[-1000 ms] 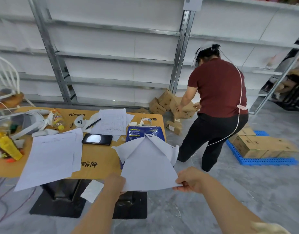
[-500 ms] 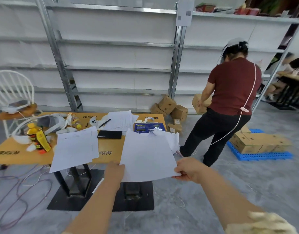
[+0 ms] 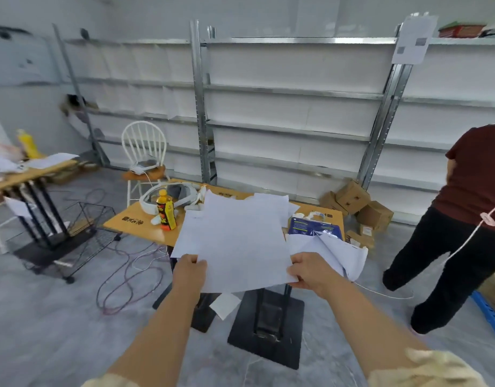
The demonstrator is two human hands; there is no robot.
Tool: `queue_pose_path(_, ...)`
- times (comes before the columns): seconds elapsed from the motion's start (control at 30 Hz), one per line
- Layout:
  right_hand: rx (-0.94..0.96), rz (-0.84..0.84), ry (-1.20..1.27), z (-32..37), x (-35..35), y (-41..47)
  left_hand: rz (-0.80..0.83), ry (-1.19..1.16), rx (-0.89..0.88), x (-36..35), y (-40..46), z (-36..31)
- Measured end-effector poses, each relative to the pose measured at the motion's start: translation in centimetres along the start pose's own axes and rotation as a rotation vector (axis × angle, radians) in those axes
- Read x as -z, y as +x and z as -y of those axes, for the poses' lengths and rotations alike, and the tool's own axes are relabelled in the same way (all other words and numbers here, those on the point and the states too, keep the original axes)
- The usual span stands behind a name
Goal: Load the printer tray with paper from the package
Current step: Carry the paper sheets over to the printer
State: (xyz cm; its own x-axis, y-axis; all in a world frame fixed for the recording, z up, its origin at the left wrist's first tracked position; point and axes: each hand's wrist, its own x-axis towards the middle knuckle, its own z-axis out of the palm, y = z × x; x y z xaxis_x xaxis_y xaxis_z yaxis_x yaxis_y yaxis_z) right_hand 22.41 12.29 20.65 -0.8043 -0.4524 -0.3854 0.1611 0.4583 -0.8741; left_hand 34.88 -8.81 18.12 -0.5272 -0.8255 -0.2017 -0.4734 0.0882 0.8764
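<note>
I hold a stack of white paper (image 3: 243,244) in front of me, above the near edge of a wooden table (image 3: 134,223). My left hand (image 3: 189,270) grips its lower left edge and my right hand (image 3: 310,270) grips its lower right corner. The blue paper package (image 3: 313,227) lies on the table's right side, torn open, with its white wrapper (image 3: 338,252) hanging over the edge. No printer tray is in view.
The table also carries a yellow bottle (image 3: 166,210), a white headset (image 3: 171,196) and loose sheets. A person in a dark red shirt (image 3: 464,219) stands at right by cardboard boxes (image 3: 360,205). A white chair (image 3: 144,155), wire baskets (image 3: 84,227), cables (image 3: 129,275) and a second table (image 3: 31,174) stand at left.
My view has swung to the left and up; the person has shifted to the right edge. Both hands still hold the paper stack, now raised higher over the table.
</note>
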Motion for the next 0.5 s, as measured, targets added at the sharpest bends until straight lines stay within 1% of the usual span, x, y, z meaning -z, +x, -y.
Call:
queue_pose_path(0.13,0.045,0.111,-0.03,1.3,-2.5,0.4,-0.106,-0.092,0.047,3.0,-0.6,1.7)
queue_pose_path(0.3,0.092,0.244,-0.097,2.8,-5.3,0.4,-0.224,-0.146,0.089,6.1,-2.0,3.5)
queue_pose_path(0.5,0.187,0.328,-0.187,4.5,-8.2,-0.9,-0.374,-0.195,0.138,9.1,-4.0,5.1)
